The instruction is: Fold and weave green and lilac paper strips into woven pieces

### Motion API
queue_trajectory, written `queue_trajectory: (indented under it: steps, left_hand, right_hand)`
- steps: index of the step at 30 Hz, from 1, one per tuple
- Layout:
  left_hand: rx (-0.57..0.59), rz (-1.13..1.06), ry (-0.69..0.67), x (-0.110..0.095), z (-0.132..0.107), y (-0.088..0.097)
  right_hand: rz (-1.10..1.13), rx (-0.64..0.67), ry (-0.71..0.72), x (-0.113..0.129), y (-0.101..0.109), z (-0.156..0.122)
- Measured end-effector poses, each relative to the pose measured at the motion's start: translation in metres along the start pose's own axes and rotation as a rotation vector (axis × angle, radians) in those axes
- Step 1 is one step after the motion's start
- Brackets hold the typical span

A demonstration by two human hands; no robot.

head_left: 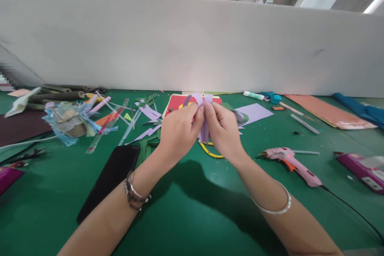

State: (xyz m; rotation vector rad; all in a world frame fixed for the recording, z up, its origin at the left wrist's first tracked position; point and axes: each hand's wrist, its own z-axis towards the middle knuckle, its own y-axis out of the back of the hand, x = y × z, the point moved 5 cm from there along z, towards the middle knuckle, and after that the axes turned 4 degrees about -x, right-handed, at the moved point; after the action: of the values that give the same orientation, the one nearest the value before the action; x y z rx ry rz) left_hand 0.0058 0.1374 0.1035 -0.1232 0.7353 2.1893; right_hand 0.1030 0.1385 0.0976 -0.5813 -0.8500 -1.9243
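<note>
Both my hands meet above the green table (192, 216), pinching a bundle of looped purple paper strips (200, 100). My left hand (178, 132) is closed on the strips from the left, thumb and fingers pressed together. From the right, my right hand (223, 130) pinches the same strips. The strips' loops stick up above my fingertips and their ends hang down between my palms. Under my hands lie a red paper sheet (177, 102) and a yellow curved piece (210, 153).
A black phone (111, 180) lies at the left of my left arm. A pink glue gun (292, 164) with its cord lies right. Paper scraps, glue sticks and a blue wrapped bundle (70, 120) litter the left. A purple sheet (255, 112), a glue stick (253, 95) and an orange sheet (327, 112) lie behind.
</note>
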Motion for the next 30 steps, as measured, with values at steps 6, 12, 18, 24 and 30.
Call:
queue_trajectory:
  steps: [6,12,18,24,30]
  left_hand:
    - [-0.025,-0.313,0.148,0.0014,-0.0009,-0.0025]
    - [0.06,-0.23,0.119,0.0018,-0.0031,-0.0073]
    - [-0.034,-0.167,0.07,0.0042,-0.0024,-0.0029]
    - [-0.079,-0.311,0.152,0.0016,-0.0043,-0.0026]
    - [-0.022,-0.41,0.26,0.0011,-0.0061,-0.007]
  right_hand:
    - [0.112,-0.049,-0.066,0.0014,0.0005,-0.0026]
    - [0.167,-0.092,-0.06,0.0014,0.0032,-0.0015]
    - [0.017,0.033,0.017,0.0022,-0.0004,0.0004]
    - [0.005,0.01,0.031,0.0057,-0.0008,-0.0012]
    - [0.177,-0.048,-0.111,0.0007,-0.0009,-0.0025]
